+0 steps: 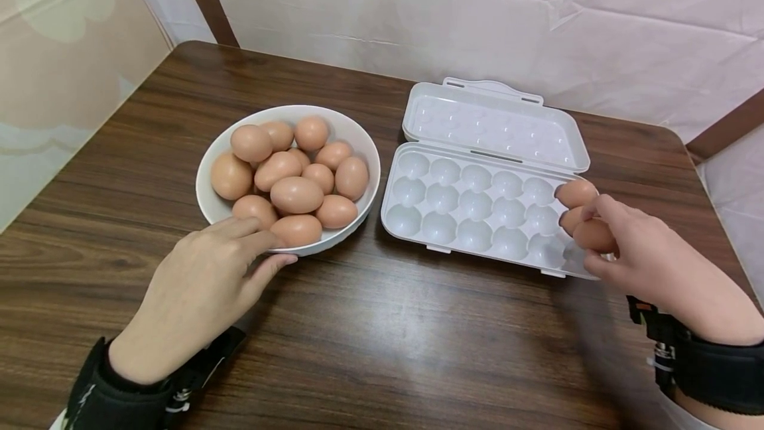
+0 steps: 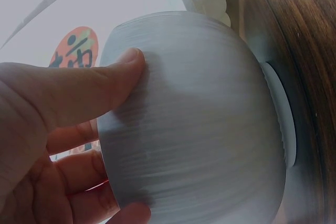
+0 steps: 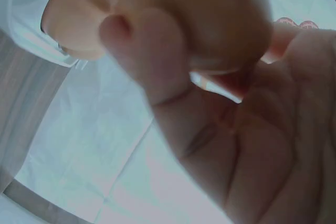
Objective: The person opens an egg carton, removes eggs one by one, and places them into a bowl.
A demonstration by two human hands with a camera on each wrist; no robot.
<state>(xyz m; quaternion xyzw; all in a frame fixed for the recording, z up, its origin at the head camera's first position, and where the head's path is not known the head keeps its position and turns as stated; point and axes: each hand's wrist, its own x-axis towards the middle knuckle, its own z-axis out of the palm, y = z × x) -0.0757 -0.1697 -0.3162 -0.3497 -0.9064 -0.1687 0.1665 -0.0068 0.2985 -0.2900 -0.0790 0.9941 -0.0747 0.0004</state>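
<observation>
A white bowl (image 1: 365, 131) piled with brown eggs (image 1: 296, 195) stands on the left of the table. My left hand (image 1: 205, 271) grips its near rim, thumb (image 2: 123, 74) against the outer wall and fingers over the edge beside the eggs. Right of the bowl lies an opened white egg box (image 1: 459, 192) with rows of round hollows. Two brown eggs (image 1: 576, 193) sit in its rightmost column. Over the near end of that column, my right hand (image 1: 662, 254) pinches another brown egg (image 1: 594, 236) between thumb and fingers, close beside those two.
The egg box's lid (image 1: 495, 126) lies folded back toward the wall sheet (image 1: 453, 12). Dark wood table (image 1: 382, 344) extends in front of the bowl and box. Black straps (image 1: 716, 373) circle both wrists.
</observation>
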